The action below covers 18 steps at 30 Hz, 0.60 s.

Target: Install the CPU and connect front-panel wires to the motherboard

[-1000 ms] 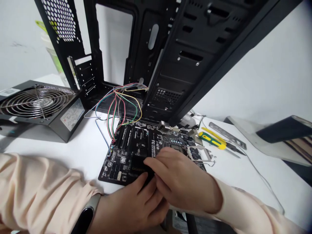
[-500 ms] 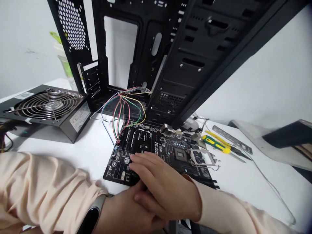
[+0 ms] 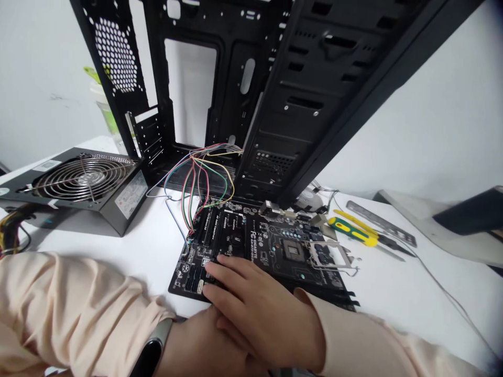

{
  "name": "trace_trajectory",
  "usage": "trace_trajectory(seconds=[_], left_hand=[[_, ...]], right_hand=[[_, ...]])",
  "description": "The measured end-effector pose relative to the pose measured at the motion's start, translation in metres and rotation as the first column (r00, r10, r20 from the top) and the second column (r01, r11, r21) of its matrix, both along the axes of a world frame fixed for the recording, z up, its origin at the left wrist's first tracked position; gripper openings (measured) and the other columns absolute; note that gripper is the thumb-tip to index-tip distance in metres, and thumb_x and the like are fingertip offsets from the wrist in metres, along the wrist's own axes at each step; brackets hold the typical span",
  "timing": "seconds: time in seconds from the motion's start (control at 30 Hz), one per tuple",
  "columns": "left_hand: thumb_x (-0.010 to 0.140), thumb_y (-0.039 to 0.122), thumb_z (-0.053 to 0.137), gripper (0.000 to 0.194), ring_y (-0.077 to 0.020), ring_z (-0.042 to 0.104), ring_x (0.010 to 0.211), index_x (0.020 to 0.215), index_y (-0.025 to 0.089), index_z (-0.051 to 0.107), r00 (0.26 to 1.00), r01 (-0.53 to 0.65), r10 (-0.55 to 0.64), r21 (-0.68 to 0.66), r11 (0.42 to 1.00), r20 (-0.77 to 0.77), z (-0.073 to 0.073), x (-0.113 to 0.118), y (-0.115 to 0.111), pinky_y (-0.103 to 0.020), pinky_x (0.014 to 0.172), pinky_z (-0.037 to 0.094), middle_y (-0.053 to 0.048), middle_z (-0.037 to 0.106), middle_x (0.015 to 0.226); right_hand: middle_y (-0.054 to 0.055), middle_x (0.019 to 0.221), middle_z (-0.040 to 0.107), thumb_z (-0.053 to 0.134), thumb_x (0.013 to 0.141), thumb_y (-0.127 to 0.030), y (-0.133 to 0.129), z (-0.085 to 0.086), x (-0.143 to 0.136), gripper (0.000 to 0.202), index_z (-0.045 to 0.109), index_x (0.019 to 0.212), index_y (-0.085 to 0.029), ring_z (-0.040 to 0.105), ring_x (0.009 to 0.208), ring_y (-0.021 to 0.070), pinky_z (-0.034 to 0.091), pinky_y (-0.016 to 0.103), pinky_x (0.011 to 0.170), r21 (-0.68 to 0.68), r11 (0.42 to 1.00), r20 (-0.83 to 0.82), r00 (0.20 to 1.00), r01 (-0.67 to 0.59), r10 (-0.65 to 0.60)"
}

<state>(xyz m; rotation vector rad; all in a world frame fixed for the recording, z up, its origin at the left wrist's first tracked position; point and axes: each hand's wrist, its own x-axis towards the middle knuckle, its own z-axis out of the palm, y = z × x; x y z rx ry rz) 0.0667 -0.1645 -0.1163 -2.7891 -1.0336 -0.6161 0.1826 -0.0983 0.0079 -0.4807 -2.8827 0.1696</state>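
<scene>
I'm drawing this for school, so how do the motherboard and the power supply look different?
The motherboard is a thin, flat board; the power supply is a thick box. The motherboard has a square socket, while the power supply has a round wire grille. The right hand is over the motherboard, but not the power supply. Both are dark and on the white table.

The right hand (image 3: 264, 310) partly hides the left hand (image 3: 198, 343) and the motherboard (image 3: 268, 242).

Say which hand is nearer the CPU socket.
Right: the right hand is below-left of the CPU socket in view; the left hand is farther down-left, partly covered.
</scene>
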Motion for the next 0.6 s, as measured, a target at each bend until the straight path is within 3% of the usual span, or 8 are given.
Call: trace_trajectory(seconds=[0.17,0.3,0.47,0.6], left_hand=[[0.087,0.036,0.042,0.032,-0.0274,0.058,0.085,0.091,0.025,0.072,0.992,-0.121,0.122,-0.031,0.992,0.035,-0.011,0.002,0.002,-0.049,0.08,0.047,-0.005,0.067,0.071],[0.085,0.042,0.043,0.034,-0.0276,0.057,0.083,0.087,0.023,0.071,0.982,-0.173,0.176,-0.048,0.984,0.064,-0.013,-0.002,0.0,-0.049,0.081,0.047,-0.006,0.064,0.066],[0.084,0.043,0.045,0.034,-0.0283,0.055,0.082,0.084,0.021,0.071,0.966,-0.243,0.249,-0.079,0.967,0.076,-0.009,-0.008,-0.005,-0.047,0.08,0.047,-0.008,0.062,0.064],[0.086,0.041,0.042,0.035,-0.0253,0.055,0.074,0.087,0.021,0.071,0.953,-0.286,0.293,-0.085,0.954,0.075,-0.001,-0.004,-0.007,-0.042,0.068,0.048,-0.007,0.064,0.066]], right_hand=[[0.016,0.133,0.051,0.042,0.09,-0.03,-0.001,-0.001,0.002,0.036,0.055,0.119,-0.012,0.048,0.119,0.0309,0.042,0.046,0.1,0.061,0.998,-0.004,1.0,-0.028,0.029],[0.016,0.133,0.051,0.042,0.09,-0.029,-0.001,-0.001,0.003,0.038,0.053,0.121,-0.012,0.047,0.119,0.0311,0.042,0.048,0.1,0.08,0.995,0.025,0.998,-0.051,0.049],[0.015,0.13,0.053,0.046,0.087,-0.034,-0.002,-0.003,0.003,0.041,0.053,0.122,-0.013,0.047,0.117,0.0315,0.043,0.048,0.097,0.099,0.994,0.008,0.999,-0.049,0.048],[0.012,0.13,0.055,0.043,0.09,-0.032,-0.002,-0.001,0.003,0.035,0.054,0.118,-0.015,0.05,0.115,0.0298,0.044,0.045,0.093,0.151,0.988,-0.003,1.0,-0.026,0.027]])
